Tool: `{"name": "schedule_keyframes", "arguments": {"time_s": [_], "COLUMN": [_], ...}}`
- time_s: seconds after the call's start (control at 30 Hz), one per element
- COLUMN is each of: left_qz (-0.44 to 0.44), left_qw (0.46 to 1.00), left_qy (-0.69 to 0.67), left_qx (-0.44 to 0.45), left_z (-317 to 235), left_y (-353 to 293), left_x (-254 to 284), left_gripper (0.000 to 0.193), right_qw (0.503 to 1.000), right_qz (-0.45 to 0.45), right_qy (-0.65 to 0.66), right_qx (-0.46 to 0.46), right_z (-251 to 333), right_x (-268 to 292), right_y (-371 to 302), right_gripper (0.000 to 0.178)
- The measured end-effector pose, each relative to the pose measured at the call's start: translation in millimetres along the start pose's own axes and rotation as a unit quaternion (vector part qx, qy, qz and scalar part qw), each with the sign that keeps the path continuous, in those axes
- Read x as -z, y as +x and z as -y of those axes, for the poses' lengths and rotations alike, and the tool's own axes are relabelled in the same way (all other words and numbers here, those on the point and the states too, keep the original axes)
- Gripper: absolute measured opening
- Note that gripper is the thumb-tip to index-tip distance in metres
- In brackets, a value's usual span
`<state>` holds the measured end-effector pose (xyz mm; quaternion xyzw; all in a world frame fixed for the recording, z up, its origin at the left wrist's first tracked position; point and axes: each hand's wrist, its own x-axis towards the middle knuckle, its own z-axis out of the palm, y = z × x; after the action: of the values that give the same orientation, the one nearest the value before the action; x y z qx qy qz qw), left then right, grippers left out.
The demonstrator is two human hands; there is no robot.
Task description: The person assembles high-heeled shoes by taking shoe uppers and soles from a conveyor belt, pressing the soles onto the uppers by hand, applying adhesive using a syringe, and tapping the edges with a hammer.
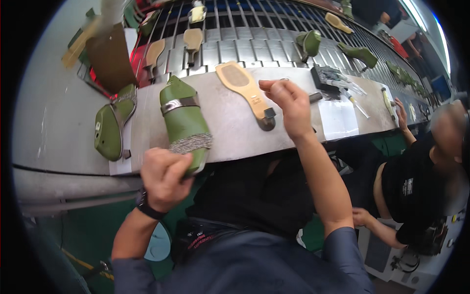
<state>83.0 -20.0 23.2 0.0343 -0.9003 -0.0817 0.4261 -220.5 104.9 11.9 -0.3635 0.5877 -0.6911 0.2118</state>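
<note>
My left hand (166,179) is closed round the heel end of a green shoe last (183,120). The last wears a shiny dark strap across its front and a grey braided strap farther back, and its toe points away from me. My right hand (292,105) hovers above the worktable, fingers loosely bent and pointing left, with nothing visible in them. Just left of it lies a tan shoe sole (245,85) with a dark heel at its near end. Another green last with a braided strap (110,127) rests on its side at the left.
Past the metal worktable (225,142) runs a roller conveyor (235,49) bearing more soles and green lasts. A black box (325,78), with syringe-like tools (357,103) beside it, stands on the right over a white sheet (339,120). A co-worker (416,181) sits at the right.
</note>
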Motion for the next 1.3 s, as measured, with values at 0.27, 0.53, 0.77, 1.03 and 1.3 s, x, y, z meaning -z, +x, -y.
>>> {"name": "schedule_keyframes", "arguments": {"time_s": [0.27, 0.53, 0.77, 1.03, 1.3], "left_qz": [0.031, 0.106, 0.124, 0.096, 0.037], "left_qw": [0.996, 0.986, 0.985, 0.986, 0.956], "left_qy": [-0.068, -0.106, -0.075, -0.064, -0.289], "left_qx": [-0.044, -0.07, -0.095, -0.123, 0.011], "left_z": [-4, 22, 30, 20, 8], "left_y": [-37, -45, -43, -29, 60], "left_x": [-38, -38, -32, -45, -9], "left_gripper": [0.051, 0.052, 0.043, 0.026, 0.041], "right_qw": [0.989, 0.903, 0.992, 0.912, 0.969], "right_qz": [-0.002, -0.046, -0.084, -0.027, -0.04], "right_qy": [-0.126, -0.394, -0.033, 0.27, 0.194], "right_qx": [-0.08, 0.163, -0.083, -0.309, -0.146], "right_z": [-23, -28, -2, -40, -11], "right_x": [-32, -14, -3, -9, -26], "right_y": [-2, -41, -156, -202, -166], "right_gripper": [0.047, 0.02, 0.005, 0.048, 0.036]}}
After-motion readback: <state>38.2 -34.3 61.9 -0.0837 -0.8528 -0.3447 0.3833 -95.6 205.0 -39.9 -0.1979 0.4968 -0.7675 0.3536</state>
